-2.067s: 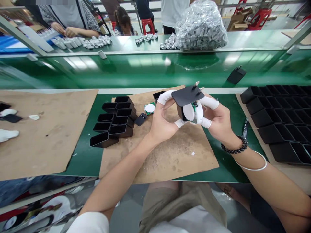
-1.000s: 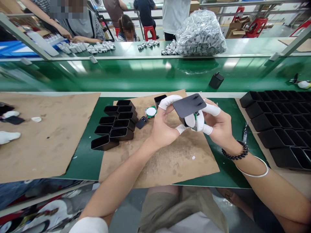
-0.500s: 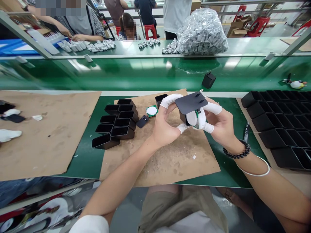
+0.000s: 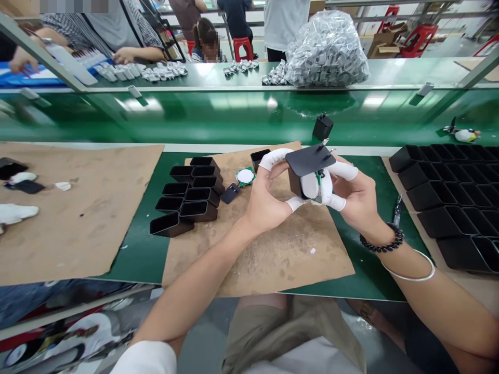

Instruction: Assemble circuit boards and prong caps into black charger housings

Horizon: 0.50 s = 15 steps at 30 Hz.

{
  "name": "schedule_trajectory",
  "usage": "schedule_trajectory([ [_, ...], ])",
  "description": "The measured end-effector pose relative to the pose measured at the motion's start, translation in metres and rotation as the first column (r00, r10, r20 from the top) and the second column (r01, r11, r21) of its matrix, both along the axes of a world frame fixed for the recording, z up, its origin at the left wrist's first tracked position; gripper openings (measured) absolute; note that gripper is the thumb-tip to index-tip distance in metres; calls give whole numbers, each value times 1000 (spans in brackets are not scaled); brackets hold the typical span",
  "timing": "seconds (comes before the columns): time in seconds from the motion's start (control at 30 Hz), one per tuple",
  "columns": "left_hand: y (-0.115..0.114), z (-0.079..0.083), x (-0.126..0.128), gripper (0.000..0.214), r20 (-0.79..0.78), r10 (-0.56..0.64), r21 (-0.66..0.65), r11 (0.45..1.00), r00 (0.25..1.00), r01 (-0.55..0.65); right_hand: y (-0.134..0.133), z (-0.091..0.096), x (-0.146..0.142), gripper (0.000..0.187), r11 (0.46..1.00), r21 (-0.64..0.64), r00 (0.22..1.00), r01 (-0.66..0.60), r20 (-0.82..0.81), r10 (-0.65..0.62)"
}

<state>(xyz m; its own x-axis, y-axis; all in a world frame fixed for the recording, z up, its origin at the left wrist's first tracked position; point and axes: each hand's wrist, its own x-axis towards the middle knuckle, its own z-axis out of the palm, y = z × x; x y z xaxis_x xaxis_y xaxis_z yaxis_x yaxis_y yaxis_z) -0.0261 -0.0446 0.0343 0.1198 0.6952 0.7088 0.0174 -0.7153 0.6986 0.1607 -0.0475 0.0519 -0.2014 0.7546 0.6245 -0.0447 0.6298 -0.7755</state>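
Note:
Both my hands hold a black charger housing (image 4: 306,165) above the cardboard sheet (image 4: 268,249). Its flat plug cover with two metal pins faces up, and a green circuit board shows at the lower right of the housing. My left hand (image 4: 267,200) grips it from the left, white finger cots on thumb and forefinger. My right hand (image 4: 353,195) grips it from the right, also with cots, its thumb pressing on the board side.
Several empty black shells (image 4: 189,195) lie in rows left of my hands, with a small round board (image 4: 245,176) and a black cover (image 4: 230,193) beside them. More black shells (image 4: 448,197) fill the right. A finished charger (image 4: 323,126) rides the green conveyor. People work across the belt beside a bag of grey parts (image 4: 325,49).
The plug cover has been pressed down closer onto the housing between my hands. The charger on the conveyor has travelled leftward.

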Motion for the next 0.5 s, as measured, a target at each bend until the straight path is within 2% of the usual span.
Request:
schedule_trajectory([
  [0.2,-4,6,-1,80,-35,19,-119,993,999,-23,-1,2,-1,47,998,-56,999,-21,-36,19],
  [0.5,-4,8,-1,76,-24,12,-71,997,1000,-14,-1,3,2,51,992,-129,1000,-11,-8,10],
])
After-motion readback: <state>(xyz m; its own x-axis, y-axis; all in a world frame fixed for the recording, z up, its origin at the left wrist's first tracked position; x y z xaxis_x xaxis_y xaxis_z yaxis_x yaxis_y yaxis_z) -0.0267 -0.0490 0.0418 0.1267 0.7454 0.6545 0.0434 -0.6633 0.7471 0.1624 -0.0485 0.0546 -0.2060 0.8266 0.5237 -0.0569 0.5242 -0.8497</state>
